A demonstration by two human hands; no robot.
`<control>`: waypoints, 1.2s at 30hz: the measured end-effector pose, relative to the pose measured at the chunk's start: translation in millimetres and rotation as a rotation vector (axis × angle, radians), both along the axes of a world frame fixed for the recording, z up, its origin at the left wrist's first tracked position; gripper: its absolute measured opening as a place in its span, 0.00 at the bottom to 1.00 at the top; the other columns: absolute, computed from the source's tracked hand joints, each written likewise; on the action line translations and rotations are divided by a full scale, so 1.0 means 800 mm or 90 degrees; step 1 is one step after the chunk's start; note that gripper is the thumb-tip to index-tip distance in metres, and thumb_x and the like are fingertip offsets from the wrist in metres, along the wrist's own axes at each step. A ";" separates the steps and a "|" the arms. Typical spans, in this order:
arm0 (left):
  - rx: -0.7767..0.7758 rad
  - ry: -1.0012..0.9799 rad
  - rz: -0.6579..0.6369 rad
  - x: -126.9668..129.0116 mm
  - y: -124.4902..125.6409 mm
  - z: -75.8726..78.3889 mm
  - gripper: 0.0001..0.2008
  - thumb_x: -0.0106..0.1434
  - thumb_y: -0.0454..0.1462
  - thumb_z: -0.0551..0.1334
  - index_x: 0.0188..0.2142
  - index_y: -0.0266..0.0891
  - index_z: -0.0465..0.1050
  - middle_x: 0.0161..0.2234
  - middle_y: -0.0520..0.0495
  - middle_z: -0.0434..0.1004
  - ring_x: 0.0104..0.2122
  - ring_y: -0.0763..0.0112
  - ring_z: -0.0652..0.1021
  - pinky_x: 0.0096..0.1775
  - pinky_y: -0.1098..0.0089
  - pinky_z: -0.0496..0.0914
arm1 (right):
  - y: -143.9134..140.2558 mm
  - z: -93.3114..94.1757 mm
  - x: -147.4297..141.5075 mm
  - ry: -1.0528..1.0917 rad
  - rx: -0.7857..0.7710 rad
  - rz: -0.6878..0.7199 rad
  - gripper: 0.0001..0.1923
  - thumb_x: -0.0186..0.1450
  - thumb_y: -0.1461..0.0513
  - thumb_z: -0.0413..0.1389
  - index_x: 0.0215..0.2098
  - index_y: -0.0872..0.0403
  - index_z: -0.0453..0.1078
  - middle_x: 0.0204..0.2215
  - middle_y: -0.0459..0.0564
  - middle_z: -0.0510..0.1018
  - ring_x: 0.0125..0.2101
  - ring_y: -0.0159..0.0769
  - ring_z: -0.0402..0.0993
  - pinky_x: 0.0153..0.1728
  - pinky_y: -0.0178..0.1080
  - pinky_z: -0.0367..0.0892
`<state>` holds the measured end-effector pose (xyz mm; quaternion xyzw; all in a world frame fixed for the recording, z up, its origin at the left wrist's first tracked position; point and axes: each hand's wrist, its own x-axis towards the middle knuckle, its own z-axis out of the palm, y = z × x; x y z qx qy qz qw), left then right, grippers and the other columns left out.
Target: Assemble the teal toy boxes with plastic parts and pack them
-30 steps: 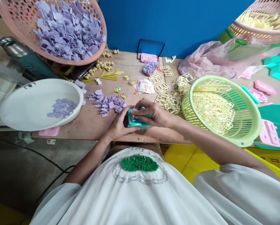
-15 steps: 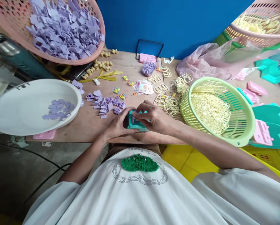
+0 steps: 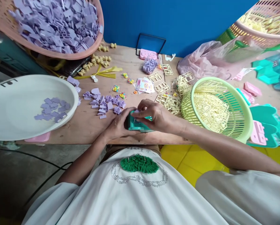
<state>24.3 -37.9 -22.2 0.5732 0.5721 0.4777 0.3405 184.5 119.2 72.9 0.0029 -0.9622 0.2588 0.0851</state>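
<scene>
At the table's front edge my left hand (image 3: 117, 125) grips a teal plastic case (image 3: 136, 125) by its left side, thumb along the near edge. My right hand (image 3: 154, 115) is closed in a pinch over the case. Between its fingertips shows a small purple plastic piece (image 3: 136, 112), partly hidden by the fingers and set against the inside of the case. Much of the case's interior is covered by my right hand. Several loose purple pieces (image 3: 104, 104) lie on the table just beyond my left hand.
A white bowl (image 3: 11, 103) with purple pieces stands left, below a pink basket (image 3: 101, 18) of more. To the right, a green basket (image 3: 244, 125) holds cream frames. Small cards (image 3: 144, 85), yellow bear figures (image 3: 104, 59) and a pink plastic bag (image 3: 198, 59) lie farther back.
The view has shifted slightly. My right hand still pinches the purple piece at the case, its fingers a little differently placed; my left hand keeps its hold.
</scene>
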 end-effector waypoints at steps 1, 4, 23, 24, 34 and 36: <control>-0.002 0.001 -0.002 0.000 0.000 0.001 0.45 0.56 0.47 0.79 0.67 0.44 0.62 0.63 0.38 0.75 0.62 0.47 0.77 0.64 0.54 0.73 | 0.000 -0.002 0.001 0.012 0.004 -0.005 0.11 0.74 0.63 0.59 0.46 0.53 0.85 0.40 0.57 0.78 0.37 0.39 0.76 0.38 0.38 0.69; -0.009 -0.001 0.000 0.000 0.001 0.003 0.45 0.56 0.46 0.80 0.66 0.43 0.62 0.63 0.38 0.75 0.62 0.47 0.78 0.63 0.54 0.73 | -0.006 -0.008 0.006 0.051 -0.004 -0.026 0.13 0.75 0.62 0.57 0.49 0.53 0.85 0.41 0.57 0.79 0.39 0.39 0.77 0.39 0.38 0.70; 0.019 0.004 -0.006 0.001 0.003 0.007 0.42 0.57 0.47 0.79 0.64 0.43 0.63 0.62 0.38 0.76 0.61 0.49 0.78 0.63 0.54 0.73 | -0.007 -0.015 0.023 0.043 0.105 0.012 0.16 0.78 0.60 0.55 0.60 0.53 0.77 0.51 0.60 0.79 0.45 0.40 0.81 0.41 0.38 0.76; 0.018 0.006 -0.006 0.001 0.003 0.007 0.42 0.57 0.46 0.79 0.64 0.43 0.63 0.62 0.38 0.76 0.62 0.49 0.78 0.63 0.54 0.73 | -0.003 -0.019 0.023 0.067 0.099 0.023 0.15 0.78 0.59 0.56 0.60 0.53 0.77 0.51 0.60 0.79 0.45 0.39 0.81 0.41 0.37 0.76; 0.029 0.020 -0.011 -0.001 0.002 0.007 0.41 0.57 0.44 0.78 0.65 0.43 0.63 0.62 0.39 0.76 0.63 0.49 0.78 0.64 0.55 0.73 | -0.005 -0.044 0.035 0.171 0.089 0.023 0.22 0.79 0.61 0.55 0.70 0.51 0.69 0.55 0.62 0.80 0.55 0.43 0.80 0.52 0.44 0.79; 0.029 0.018 -0.012 -0.002 0.002 0.006 0.41 0.57 0.44 0.78 0.65 0.43 0.63 0.63 0.39 0.75 0.63 0.49 0.77 0.64 0.55 0.73 | -0.005 -0.044 0.035 0.186 0.107 0.040 0.23 0.79 0.62 0.55 0.71 0.51 0.66 0.54 0.62 0.80 0.53 0.43 0.80 0.50 0.44 0.79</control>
